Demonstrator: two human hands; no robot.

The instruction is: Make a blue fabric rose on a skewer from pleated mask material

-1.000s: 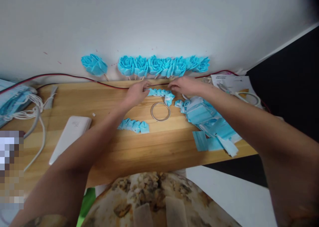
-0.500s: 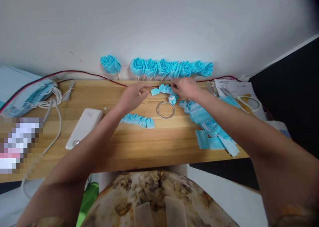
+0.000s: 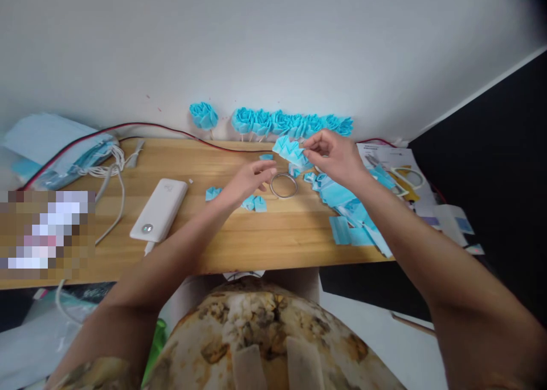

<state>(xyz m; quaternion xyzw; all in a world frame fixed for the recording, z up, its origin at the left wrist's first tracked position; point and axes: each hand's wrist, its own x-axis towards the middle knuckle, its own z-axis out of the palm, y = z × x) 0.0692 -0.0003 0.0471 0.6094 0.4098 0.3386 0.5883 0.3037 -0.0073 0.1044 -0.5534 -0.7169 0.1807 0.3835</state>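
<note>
My right hand (image 3: 335, 155) pinches a strip of folded blue paper pieces (image 3: 289, 149) and holds it lifted above the wooden table (image 3: 205, 247). My left hand (image 3: 250, 180) hovers low over a second strip of folded blue pieces (image 3: 255, 203), fingers loosely spread and holding nothing. A roll of clear tape (image 3: 283, 185) lies flat between my hands. A single small blue piece (image 3: 265, 157) rests on the table behind my left hand.
Blue paper roses (image 3: 273, 122) on sticks lean against the white wall. A heap of blue paper sheets (image 3: 352, 213) lies at the right, with scissors (image 3: 405, 179) on printed leaflets beyond. A white power bank (image 3: 160, 208), white cables and red wire lie at the left.
My right hand has lifted the folded blue strip off the table. My left hand let go of it and drew back toward the nearer strip. The view shifted left.
</note>
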